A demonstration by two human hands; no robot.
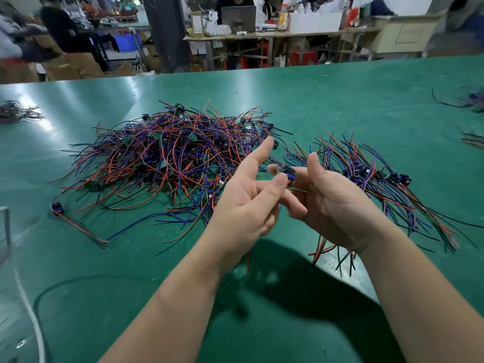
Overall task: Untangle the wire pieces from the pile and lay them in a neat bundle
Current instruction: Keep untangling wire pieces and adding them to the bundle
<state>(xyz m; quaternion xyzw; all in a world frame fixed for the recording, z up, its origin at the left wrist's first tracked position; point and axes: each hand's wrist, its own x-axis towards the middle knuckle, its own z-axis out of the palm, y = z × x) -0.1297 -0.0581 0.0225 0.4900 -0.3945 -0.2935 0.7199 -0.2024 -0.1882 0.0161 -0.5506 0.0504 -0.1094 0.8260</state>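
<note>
One limp, blue-tipped wire piece [289, 176] hangs from right hand [337, 205].

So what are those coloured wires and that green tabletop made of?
The wire pile: smooth plastic-looking insulation in red, blue and black, curving loosely; cores hidden. The tabletop: likely a rubber or vinyl mat, green, semi-matte, with soft glare patches.
</note>
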